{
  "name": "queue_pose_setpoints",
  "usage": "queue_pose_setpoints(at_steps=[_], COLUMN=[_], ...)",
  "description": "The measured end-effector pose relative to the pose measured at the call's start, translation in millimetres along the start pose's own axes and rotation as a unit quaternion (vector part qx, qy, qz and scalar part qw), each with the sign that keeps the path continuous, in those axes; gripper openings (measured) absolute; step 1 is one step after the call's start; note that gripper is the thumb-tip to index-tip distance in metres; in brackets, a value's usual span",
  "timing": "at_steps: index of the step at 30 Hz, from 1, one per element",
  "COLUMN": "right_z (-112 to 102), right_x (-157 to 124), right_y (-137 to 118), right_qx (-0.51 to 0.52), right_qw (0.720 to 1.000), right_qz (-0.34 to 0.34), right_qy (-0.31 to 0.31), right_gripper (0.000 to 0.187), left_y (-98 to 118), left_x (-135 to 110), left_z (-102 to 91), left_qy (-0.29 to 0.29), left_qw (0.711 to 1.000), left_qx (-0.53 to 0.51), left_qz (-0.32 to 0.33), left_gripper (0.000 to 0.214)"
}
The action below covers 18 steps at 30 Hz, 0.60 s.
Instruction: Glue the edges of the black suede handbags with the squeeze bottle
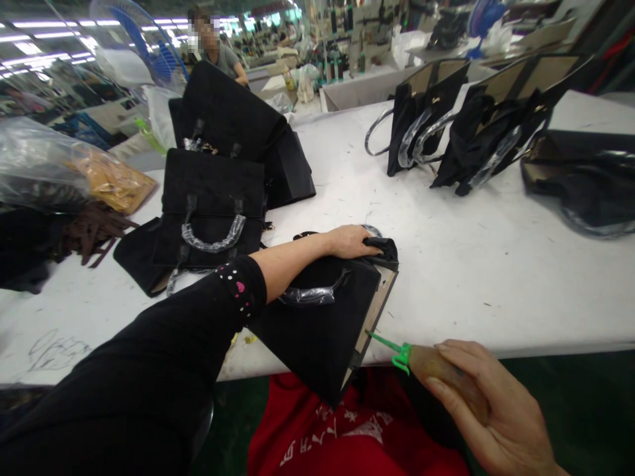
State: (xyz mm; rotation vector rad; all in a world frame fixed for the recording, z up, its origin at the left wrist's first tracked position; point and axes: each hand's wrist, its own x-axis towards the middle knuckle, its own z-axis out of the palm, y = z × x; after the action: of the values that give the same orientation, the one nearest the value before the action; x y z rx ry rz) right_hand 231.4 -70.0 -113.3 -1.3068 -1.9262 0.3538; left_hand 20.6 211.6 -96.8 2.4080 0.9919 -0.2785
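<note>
A black handbag (317, 330) lies tilted over the table's front edge, its plastic-wrapped handle (312, 295) on top. My left hand (351, 242) is closed on bunched black fabric (385, 250) at the bag's far end; its fingertips are partly hidden. In my right hand (489, 403) is a brownish squeeze bottle (441, 373) with a green nozzle. The nozzle's tip (370, 332) is at the beige edge strip (376, 307) along the bag's right side. Whether the tip touches the strip, I cannot tell.
More black handbags (213, 192) are stacked at the left. Several open bags (466, 125) stand at the back right, beside another bag (585, 178). Plastic-wrapped goods (109, 178) and brown strips (92, 231) lie far left. A person (225, 63) is beyond the white table (446, 284).
</note>
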Motion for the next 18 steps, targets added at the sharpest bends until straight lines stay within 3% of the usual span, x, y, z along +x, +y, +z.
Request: queue_pose_setpoints(at_steps=[3, 5, 10, 14, 18], right_z=[0, -1, -3, -2, -2], right_x=[3, 2, -3, -1, 5], right_y=[-4, -6, -8, -10, -14], right_qx=[0.041, 0.041, 0.067, 0.055, 0.095], right_qw=[0.997, 0.996, 0.994, 0.997, 0.991], right_qz=[-0.039, -0.048, 0.003, 0.037, 0.055], right_qy=[-0.060, -0.057, -0.081, -0.037, -0.079], right_gripper=[0.025, 0.026, 0.021, 0.019, 0.012], left_y=[0, 0, -1, -3, -2], left_x=[0, -1, -2, -2, -3], left_z=[0.2, 0.5, 1.8, 2.7, 3.0], left_qy=[0.004, 0.007, 0.013, 0.019, 0.026], left_qw=[1.000, 1.000, 1.000, 0.999, 0.999], left_qx=[-0.006, -0.011, -0.020, -0.023, -0.019], left_qz=[0.001, 0.002, 0.011, 0.016, 0.006], left_gripper=[0.047, 0.046, 0.044, 0.044, 0.045])
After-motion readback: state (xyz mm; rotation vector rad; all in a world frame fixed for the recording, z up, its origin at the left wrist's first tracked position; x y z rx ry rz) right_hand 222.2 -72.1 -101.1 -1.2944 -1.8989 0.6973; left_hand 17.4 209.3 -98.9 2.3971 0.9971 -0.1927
